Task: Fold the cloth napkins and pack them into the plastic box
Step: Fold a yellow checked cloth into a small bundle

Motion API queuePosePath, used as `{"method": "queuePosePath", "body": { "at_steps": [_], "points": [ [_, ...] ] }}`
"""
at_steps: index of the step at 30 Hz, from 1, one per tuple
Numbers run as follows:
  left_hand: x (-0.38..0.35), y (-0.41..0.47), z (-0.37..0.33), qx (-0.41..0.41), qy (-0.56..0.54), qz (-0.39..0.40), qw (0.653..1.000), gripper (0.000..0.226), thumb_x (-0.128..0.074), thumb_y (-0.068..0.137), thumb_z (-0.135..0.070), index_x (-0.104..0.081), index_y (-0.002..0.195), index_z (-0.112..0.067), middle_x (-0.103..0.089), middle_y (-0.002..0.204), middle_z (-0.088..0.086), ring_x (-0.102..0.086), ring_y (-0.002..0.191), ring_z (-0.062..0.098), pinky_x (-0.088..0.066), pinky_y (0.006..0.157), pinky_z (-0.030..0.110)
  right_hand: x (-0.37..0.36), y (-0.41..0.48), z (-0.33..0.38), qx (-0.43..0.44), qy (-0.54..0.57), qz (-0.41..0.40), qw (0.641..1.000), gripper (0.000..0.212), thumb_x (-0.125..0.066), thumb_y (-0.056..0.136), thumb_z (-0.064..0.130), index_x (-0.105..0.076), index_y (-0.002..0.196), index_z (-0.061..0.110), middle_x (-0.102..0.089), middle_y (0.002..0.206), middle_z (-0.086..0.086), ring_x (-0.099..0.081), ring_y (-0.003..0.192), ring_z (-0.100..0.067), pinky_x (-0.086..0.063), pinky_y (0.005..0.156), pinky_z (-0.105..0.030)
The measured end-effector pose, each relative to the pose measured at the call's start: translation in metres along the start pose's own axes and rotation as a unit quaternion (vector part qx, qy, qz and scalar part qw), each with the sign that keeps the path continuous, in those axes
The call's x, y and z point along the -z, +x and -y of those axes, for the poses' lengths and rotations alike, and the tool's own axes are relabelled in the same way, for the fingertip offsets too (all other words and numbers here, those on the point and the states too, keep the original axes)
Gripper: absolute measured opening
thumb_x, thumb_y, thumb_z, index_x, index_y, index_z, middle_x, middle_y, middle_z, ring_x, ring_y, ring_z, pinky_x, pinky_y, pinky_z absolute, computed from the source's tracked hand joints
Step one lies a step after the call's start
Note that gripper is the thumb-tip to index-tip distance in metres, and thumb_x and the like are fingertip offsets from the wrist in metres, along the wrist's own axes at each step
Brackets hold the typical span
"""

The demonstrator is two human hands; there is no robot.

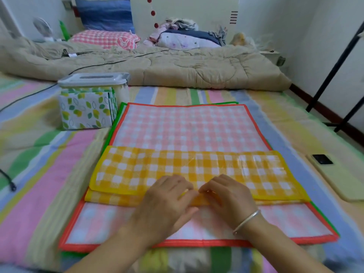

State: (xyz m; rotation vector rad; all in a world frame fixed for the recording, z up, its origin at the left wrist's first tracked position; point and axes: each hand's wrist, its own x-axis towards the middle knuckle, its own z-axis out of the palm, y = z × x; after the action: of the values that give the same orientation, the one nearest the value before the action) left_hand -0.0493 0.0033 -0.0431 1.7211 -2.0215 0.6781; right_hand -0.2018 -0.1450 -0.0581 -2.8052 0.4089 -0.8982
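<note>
Striped pastel bedsheet (39,154) as work surface, beige quilt (177,71) bunched at twelve o'clock. At centre, yellow checked napkin (177,166) folded into a long band, lying across a flat pink checked napkin (187,127), with a green-edged napkin (115,125) beneath, probably stacked to await folding. At six o'clock, left hand (167,196) and right hand (226,194) side by side, fingers curled, pinching the band's near hem at mid-length, seemingly to turn another fold. At ten o'clock, lidded clear plastic box (123,91), folded leaf-print napkins (84,111) upright inside, near for packing. At three o'clock, phone (338,180), camera side up.
</note>
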Motion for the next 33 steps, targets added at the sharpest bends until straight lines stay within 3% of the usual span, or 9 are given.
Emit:
{"method": "queuePosePath", "body": {
  "at_steps": [3,8,12,17,20,22,24,28,33],
  "points": [
    [-0.008,-0.015,0.017,0.053,-0.005,0.065,0.996,0.040,-0.058,0.084,-0.051,-0.072,0.107,-0.022,-0.070,0.112,-0.004,-0.066,0.101,0.019,-0.057,0.077,0.035,0.003,-0.007,0.001,0.007,-0.009,0.001,1.000,0.017,-0.053,0.082,0.028,-0.070,0.082,0.029,-0.064,0.075,0.016,-0.057,0.070,-0.011,-0.046,0.048,-0.024],
    [-0.011,-0.028,0.020,0.076,-0.061,0.103,0.990,0.036,-0.053,0.084,-0.053,-0.078,0.096,-0.030,-0.074,0.102,-0.013,-0.069,0.091,0.008,-0.055,0.058,0.021,0.009,-0.021,0.002,0.017,0.017,0.031,0.999,0.014,-0.059,0.082,0.035,-0.071,0.088,0.030,-0.065,0.078,0.017,-0.059,0.073,-0.008,-0.048,0.049,-0.024],
    [-0.011,-0.028,0.019,0.104,-0.086,0.104,0.985,0.037,-0.052,0.083,-0.055,-0.079,0.094,-0.032,-0.074,0.099,-0.016,-0.069,0.088,0.005,-0.054,0.055,0.019,0.014,-0.025,0.001,0.027,0.020,0.041,0.999,0.018,-0.057,0.083,0.039,-0.072,0.090,0.030,-0.066,0.080,0.018,-0.060,0.075,-0.007,-0.049,0.048,-0.023],
    [-0.008,-0.015,0.021,0.158,-0.112,0.104,0.976,0.047,-0.047,0.086,-0.068,-0.077,0.091,-0.033,-0.072,0.093,-0.019,-0.066,0.086,0.004,-0.054,0.061,0.025,0.015,-0.028,0.005,0.052,-0.011,0.032,0.998,0.016,-0.056,0.084,0.032,-0.071,0.084,0.030,-0.064,0.077,0.017,-0.059,0.074,-0.009,-0.043,0.044,-0.022],
    [-0.015,0.008,0.026,0.196,-0.104,0.081,0.972,0.045,-0.041,0.094,-0.054,-0.072,0.112,-0.026,-0.070,0.114,-0.011,-0.063,0.107,0.014,-0.053,0.082,0.032,0.015,-0.029,0.005,0.056,-0.008,0.029,0.998,0.013,-0.057,0.085,0.028,-0.070,0.081,0.029,-0.062,0.076,0.015,-0.059,0.073,-0.010,-0.043,0.043,-0.024],
    [-0.024,0.025,0.032,0.212,-0.095,0.146,0.962,0.051,-0.039,0.099,-0.050,-0.053,0.141,-0.025,-0.050,0.148,-0.006,-0.043,0.138,0.016,-0.036,0.111,0.037,0.015,-0.031,0.005,0.057,-0.008,0.034,0.998,0.014,-0.056,0.085,0.027,-0.070,0.080,0.028,-0.062,0.075,0.014,-0.059,0.071,-0.011,-0.042,0.044,-0.024],
    [-0.035,0.035,0.040,0.204,-0.073,0.241,0.946,0.061,-0.033,0.104,-0.050,-0.021,0.158,-0.025,-0.014,0.166,-0.007,-0.010,0.153,0.013,-0.009,0.125,0.036,0.015,-0.032,0.005,0.056,-0.006,0.046,0.997,0.014,-0.057,0.085,0.026,-0.070,0.081,0.028,-0.063,0.076,0.014,-0.059,0.071,-0.012,-0.043,0.045,-0.025],
    [-0.055,0.034,0.051,0.176,-0.045,0.351,0.919,0.067,-0.013,0.103,-0.056,0.004,0.160,-0.024,0.012,0.166,-0.005,0.015,0.152,0.010,0.007,0.124,0.041,0.013,-0.033,0.003,0.058,0.012,0.064,0.996,0.011,-0.061,0.085,0.022,-0.070,0.085,0.028,-0.066,0.082,0.014,-0.062,0.075,-0.014,-0.048,0.049,-0.027],
    [-0.062,0.022,0.052,0.166,-0.059,0.333,0.926,0.087,0.014,0.081,-0.064,0.006,0.159,-0.026,0.014,0.165,-0.007,0.019,0.150,0.007,0.011,0.124,0.039,0.013,-0.032,0.002,0.069,0.018,0.089,0.993,0.015,-0.057,0.088,0.021,-0.070,0.087,0.028,-0.066,0.084,0.013,-0.062,0.075,-0.014,-0.049,0.050,-0.030]
  ]
}}
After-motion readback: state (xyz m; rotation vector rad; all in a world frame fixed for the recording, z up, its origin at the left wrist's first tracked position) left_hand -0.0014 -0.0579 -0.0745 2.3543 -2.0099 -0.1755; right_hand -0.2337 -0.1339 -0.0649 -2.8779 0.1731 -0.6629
